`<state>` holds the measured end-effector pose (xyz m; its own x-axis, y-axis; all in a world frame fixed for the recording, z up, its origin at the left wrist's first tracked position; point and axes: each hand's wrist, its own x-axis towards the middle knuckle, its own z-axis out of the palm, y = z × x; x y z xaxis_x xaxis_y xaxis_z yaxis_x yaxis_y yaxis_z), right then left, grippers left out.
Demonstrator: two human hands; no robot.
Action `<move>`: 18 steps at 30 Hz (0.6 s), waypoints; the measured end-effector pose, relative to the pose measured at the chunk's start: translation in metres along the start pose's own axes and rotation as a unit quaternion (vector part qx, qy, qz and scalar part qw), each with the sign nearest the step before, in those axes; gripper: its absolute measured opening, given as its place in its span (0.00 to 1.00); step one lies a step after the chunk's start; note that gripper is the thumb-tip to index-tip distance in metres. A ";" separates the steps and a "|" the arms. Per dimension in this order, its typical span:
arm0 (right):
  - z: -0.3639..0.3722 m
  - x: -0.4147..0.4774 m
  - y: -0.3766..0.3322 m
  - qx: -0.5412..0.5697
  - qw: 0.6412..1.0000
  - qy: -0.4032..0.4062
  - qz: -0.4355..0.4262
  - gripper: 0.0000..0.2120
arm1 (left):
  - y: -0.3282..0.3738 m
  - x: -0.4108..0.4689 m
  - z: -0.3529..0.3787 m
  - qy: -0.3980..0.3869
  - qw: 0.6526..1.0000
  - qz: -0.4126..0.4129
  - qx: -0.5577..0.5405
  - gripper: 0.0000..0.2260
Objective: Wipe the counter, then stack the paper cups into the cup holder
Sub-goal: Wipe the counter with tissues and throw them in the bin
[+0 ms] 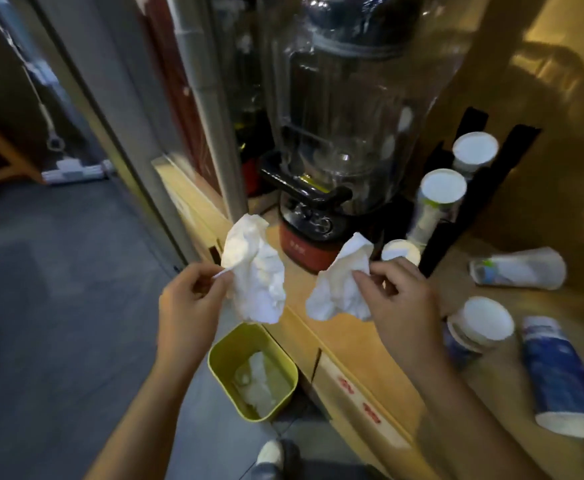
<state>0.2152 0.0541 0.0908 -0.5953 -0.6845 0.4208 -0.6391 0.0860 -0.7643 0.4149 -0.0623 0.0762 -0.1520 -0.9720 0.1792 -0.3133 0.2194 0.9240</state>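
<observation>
My left hand (190,299) pinches one crumpled white tissue (256,271), and my right hand (398,292) pinches a second crumpled tissue (339,285). Both tissues hang above the front edge of the wooden counter (353,341). A black cup holder (470,181) stands at the back of the counter with stacks of white paper cups (439,199) in its slots. One cup stack (519,268) lies on its side to the right. An upright stack (477,327) and a blue-printed stack (560,379) lying down are nearer to me.
A yellow-green waste bin (221,362) with white tissue inside sits on the floor below my hands. A blender with a red base (304,251) and clear cover stands on the counter behind the tissues. A mop (76,171) leans at the far left. My shoe (270,452) shows below.
</observation>
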 end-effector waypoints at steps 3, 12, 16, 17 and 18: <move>0.043 -0.007 0.002 -0.012 0.998 -0.066 0.012 0.07 | -0.049 -0.001 -0.009 -0.003 0.997 -0.078 0.006 0.07; 0.206 -0.060 0.070 -0.106 0.968 -0.198 0.111 0.08 | -0.222 0.003 0.001 -0.033 0.938 -0.344 -0.003 0.05; 0.278 -0.094 0.134 -0.113 0.939 -0.240 0.219 0.10 | -0.304 0.007 0.029 -0.056 0.909 -0.412 0.037 0.02; 0.295 -0.102 0.154 -0.124 0.934 -0.249 0.226 0.10 | -0.325 0.006 0.038 -0.056 0.902 -0.426 0.045 0.02; 0.310 -0.108 0.173 -0.141 0.930 -0.254 0.225 0.11 | -0.346 0.005 0.047 -0.055 0.898 -0.433 0.053 0.02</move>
<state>0.3201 -0.0817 -0.2379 -0.5718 -0.7814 -0.2500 -0.5266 0.5832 -0.6185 0.4784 -0.1392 -0.2582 0.1013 -0.7687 -0.6315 -0.4455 -0.6026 0.6621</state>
